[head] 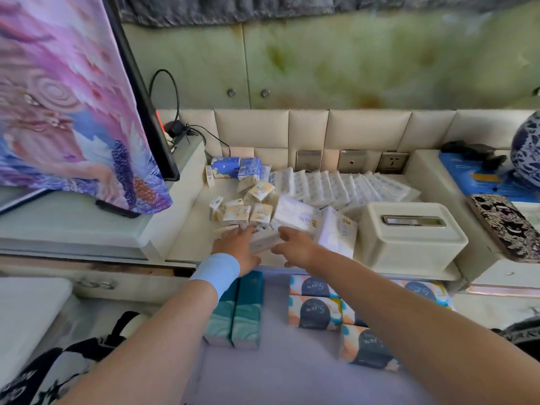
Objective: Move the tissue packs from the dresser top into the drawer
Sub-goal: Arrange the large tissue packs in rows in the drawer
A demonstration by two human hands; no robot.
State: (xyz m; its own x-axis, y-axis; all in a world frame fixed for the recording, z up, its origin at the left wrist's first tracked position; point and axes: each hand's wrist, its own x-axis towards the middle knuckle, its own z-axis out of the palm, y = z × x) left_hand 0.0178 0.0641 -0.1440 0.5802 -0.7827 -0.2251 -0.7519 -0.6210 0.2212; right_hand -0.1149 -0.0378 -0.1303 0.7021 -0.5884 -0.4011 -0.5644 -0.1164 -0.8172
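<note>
1. 2 groups of tissue packs already lie in the open drawer [292, 375]. Teal packs [236, 314] stand side by side on the left, and orange-and-navy patterned packs [314, 314] lie in rows on the right. Bare lilac drawer floor shows between them.
2. Most of the job looks undone. The dresser top [191, 226] carries a heap of small cream packs [251, 213] and blue packs [226, 165] at the back left. A long row of flat white packs [336, 185] leans along the back wall. Larger white packs [336, 229] sit just beside a cream tissue box [409, 238].
3. 2 bare arms reach across the drawer to the front edge of the dresser top. Between the hands lies 1 small white pack [263, 242], on the dresser top and not yet in the drawer.
4. The left hand [233, 244], with a pale blue wristband [216, 273], has its fingers stretched forward and relaxed. It touches the left side of that pack, with the cream heap just beyond.
5. The right hand [295, 247] is at the pack's right end, 1 finger along its far edge. Motion blur hides the grip, so I cannot tell whether it is clamped on the pack or only touching it.
6. Judged from this, the task is in an early-to-middle stage: some packs are stowed, 1 is being collected, and many remain above.
</note>
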